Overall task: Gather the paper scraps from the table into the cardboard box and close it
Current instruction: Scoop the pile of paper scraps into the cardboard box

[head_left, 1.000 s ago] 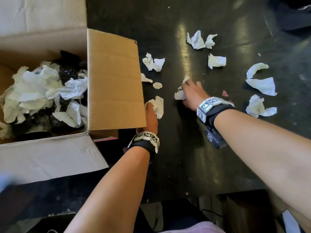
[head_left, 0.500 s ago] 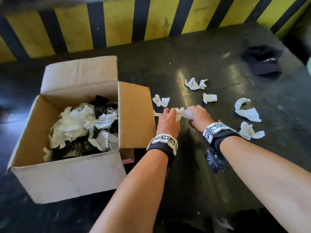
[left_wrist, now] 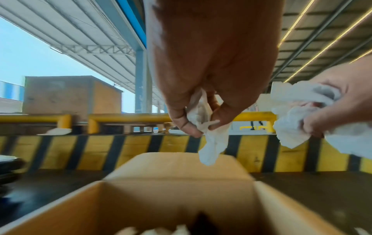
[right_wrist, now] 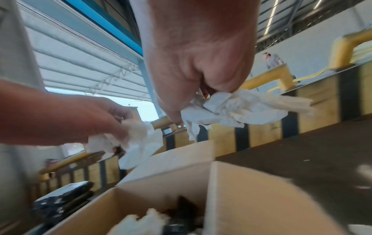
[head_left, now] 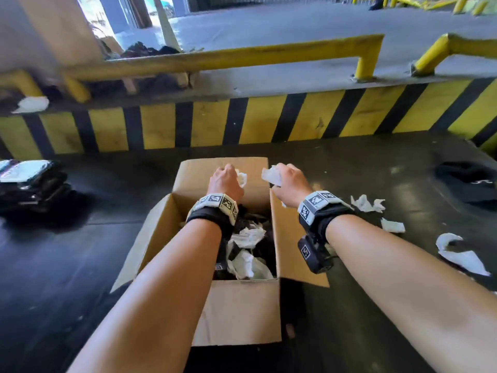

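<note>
An open cardboard box (head_left: 236, 313) stands on the dark table, its flaps spread out, holding crumpled white paper (head_left: 247, 235) and dark material. My left hand (head_left: 226, 179) hovers over the box's far side and pinches a white paper scrap (left_wrist: 209, 136) between thumb and fingers. My right hand (head_left: 287, 181) is level with it above the right flap (head_left: 293, 254), gripping a bigger wad of white paper scraps (right_wrist: 241, 109). More scraps (head_left: 367, 203) lie on the table to the right of the box.
A yellow-and-black striped kerb (head_left: 269, 122) with yellow rails runs behind the table. A stack of dark packets (head_left: 29, 184) lies at the left, a dark cap (head_left: 470, 181) at the far right. Torn white pieces (head_left: 462, 254) sit near the right edge.
Both hands lifted from the table right of the box, each carrying paper, and now hang over the open box. The head view has tilted upward and swung to face the box.
</note>
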Demonstrator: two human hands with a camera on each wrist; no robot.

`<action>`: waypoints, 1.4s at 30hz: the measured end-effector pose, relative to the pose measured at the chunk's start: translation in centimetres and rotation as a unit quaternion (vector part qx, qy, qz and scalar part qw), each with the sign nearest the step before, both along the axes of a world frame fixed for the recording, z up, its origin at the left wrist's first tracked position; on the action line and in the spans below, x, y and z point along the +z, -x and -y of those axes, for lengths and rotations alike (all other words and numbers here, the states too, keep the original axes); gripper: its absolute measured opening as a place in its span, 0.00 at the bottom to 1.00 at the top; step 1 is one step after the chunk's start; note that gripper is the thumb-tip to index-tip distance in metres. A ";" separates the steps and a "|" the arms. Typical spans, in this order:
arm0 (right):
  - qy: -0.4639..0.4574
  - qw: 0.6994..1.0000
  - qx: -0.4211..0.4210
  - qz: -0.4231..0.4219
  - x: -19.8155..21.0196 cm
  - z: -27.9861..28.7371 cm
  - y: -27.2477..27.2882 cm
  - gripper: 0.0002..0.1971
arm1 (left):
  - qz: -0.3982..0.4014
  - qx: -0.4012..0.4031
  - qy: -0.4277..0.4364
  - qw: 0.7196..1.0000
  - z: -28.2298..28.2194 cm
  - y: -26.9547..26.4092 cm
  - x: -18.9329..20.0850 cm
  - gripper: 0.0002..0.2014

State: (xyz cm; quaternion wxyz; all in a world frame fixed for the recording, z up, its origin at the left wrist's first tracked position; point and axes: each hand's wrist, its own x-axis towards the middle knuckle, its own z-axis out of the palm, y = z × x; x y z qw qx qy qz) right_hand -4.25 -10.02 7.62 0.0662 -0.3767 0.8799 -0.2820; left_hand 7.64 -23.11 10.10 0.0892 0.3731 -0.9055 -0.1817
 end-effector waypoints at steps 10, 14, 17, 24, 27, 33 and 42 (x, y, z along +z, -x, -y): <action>-0.247 0.965 0.073 0.057 -5.6 12.1 -7.4 0.32 | 0.186 -0.029 -0.059 0.980 11.1 -6.9 -6.5 0.15; -0.356 0.924 0.089 0.109 -8.6 13.0 -6.5 0.46 | 0.254 -0.095 -0.121 0.955 13.2 -5.9 -10.7 0.30; -0.380 0.913 0.103 0.105 -11.1 13.7 -5.2 0.51 | 0.292 -0.101 -0.168 0.936 17.7 -2.7 -20.5 0.38; -0.478 0.864 0.052 0.151 -25.2 17.4 -0.1 0.54 | 0.383 -0.106 -0.177 0.900 17.6 -3.4 -15.8 0.38; -0.422 0.889 0.029 0.179 -20.7 16.5 -3.6 0.38 | 0.407 -0.077 -0.201 0.888 15.2 -4.9 -10.0 0.32; -0.508 0.841 0.039 0.182 -17.5 16.5 -3.8 0.43 | 0.430 -0.040 -0.235 0.871 14.4 -3.9 -7.4 0.22; -0.464 0.867 0.096 0.152 -27.8 16.8 0.3 0.46 | 0.445 -0.087 -0.200 0.869 17.9 -3.6 -17.2 0.38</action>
